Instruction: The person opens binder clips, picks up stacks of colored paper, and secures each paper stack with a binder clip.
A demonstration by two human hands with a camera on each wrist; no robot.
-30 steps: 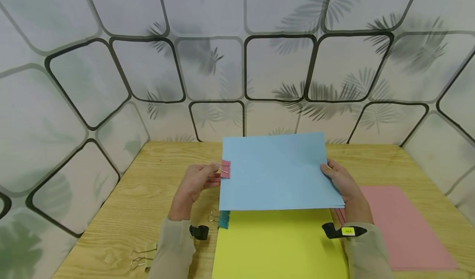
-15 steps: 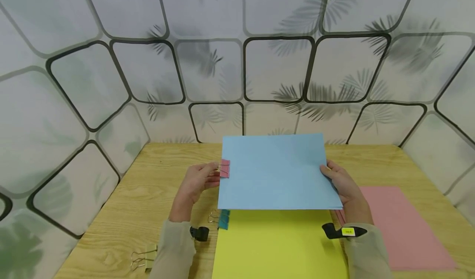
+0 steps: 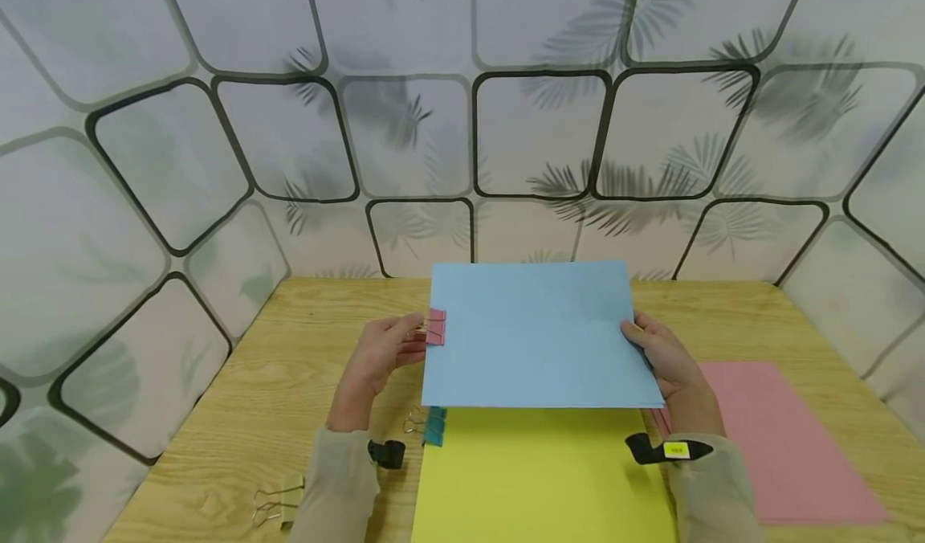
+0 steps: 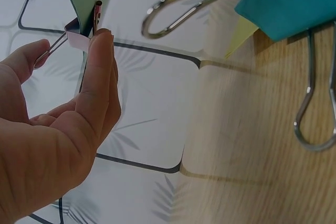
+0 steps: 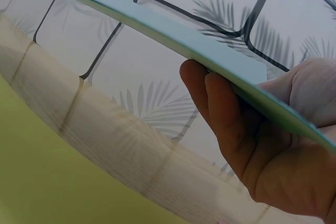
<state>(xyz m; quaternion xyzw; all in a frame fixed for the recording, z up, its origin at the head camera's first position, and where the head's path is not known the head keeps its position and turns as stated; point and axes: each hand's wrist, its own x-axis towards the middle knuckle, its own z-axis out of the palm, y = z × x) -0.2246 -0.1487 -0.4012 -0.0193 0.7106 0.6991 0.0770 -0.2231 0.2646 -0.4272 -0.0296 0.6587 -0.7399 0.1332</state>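
A stack of light blue paper sheets (image 3: 535,334) is held up over the table, tilted, with a pink binder clip (image 3: 436,327) on its left edge. My left hand (image 3: 379,354) pinches that clip; in the left wrist view the thumb meets one wire handle and the fingers lie along the other side. At the opposite edge my right hand (image 3: 668,358) grips the blue sheets, thumb on top and fingers underneath, as the right wrist view shows. Below them lies yellow paper (image 3: 545,479), a teal binder clip (image 3: 434,426) on its left edge.
Pink paper (image 3: 788,447) lies at the right of the wooden table (image 3: 332,302), partly behind my right forearm. A pale yellow binder clip (image 3: 291,499) rests by my left sleeve. A patterned curtain or wall covering (image 3: 419,133) rises behind the table and at both sides.
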